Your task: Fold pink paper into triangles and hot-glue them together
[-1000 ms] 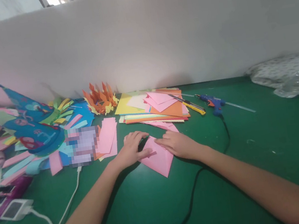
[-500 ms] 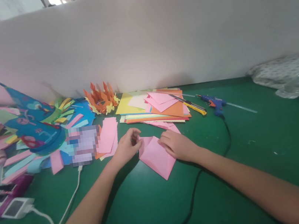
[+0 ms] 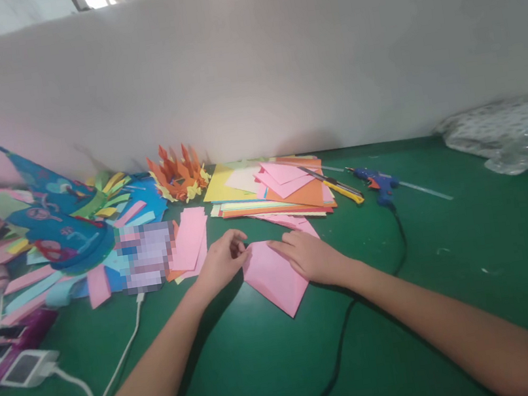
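A folded pink paper (image 3: 271, 279) lies flat on the green desk (image 3: 454, 275), about midway between its left and right edges and nearer the far edge than the near one, with one corner pointing toward the person. The left hand (image 3: 221, 260) is curled, its thumb and fingertips pinched on the paper's far left corner. The right hand (image 3: 307, 256) lies spread, palm down, pressing the paper's right side with fingers stretched along its far edge.

Just beyond the hands sits a stack of coloured sheets (image 3: 273, 193), with loose pink strips (image 3: 189, 235) to its left. A yellow utility knife (image 3: 342, 187) rests at the stack's right side, and a blue glue gun (image 3: 375, 181) lies just right of it; its black cable (image 3: 343, 331) runs toward the near edge, passing under the right forearm. An orange spiky paper piece (image 3: 177, 171) stands by the far edge. A blue paper craft (image 3: 56, 216) with coloured strips fills the far left corner. A white cable (image 3: 120, 362) leads to a white adapter (image 3: 24, 369) near the left edge. A crumpled plastic bag (image 3: 507, 135) lies at the far right corner.
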Demonstrator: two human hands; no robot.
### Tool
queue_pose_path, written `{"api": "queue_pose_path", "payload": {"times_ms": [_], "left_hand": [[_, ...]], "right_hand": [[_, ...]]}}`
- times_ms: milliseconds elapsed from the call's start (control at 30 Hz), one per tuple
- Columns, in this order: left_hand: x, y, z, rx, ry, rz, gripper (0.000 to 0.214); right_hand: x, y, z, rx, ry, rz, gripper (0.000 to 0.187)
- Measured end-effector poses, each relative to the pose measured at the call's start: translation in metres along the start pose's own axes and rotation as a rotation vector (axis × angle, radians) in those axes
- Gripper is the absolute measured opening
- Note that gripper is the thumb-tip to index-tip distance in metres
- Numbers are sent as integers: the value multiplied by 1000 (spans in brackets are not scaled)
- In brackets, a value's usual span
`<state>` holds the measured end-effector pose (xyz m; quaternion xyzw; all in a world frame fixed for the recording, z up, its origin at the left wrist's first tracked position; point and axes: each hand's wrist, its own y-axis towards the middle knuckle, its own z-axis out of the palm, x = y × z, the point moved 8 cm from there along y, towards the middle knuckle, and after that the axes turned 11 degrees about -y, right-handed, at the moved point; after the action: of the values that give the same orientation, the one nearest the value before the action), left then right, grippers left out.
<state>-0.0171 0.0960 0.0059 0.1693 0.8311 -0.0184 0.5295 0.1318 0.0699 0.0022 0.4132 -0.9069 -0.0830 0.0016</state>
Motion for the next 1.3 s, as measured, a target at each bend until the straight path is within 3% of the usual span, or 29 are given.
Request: {"api": "queue_pose_path", "payload": {"times_ms": [100, 500, 700, 967, 1300], "left_hand": [[-10, -1, 4, 71, 99, 97, 5], [-30, -7, 16, 211, 270, 380, 13], [-31, -8, 19, 252, 367, 409, 15], [-34, -12, 25, 398, 434, 457, 18], [-36, -13, 26, 431, 409, 467, 20]], "right_hand": [[-1, 0, 1, 14, 2, 5, 43], [0, -1, 1, 4, -11, -11, 43], [1, -1, -2, -18, 0, -12, 40], [0, -2, 0, -13, 26, -5, 36], [1, -2, -1, -7, 4, -21, 42]]}}
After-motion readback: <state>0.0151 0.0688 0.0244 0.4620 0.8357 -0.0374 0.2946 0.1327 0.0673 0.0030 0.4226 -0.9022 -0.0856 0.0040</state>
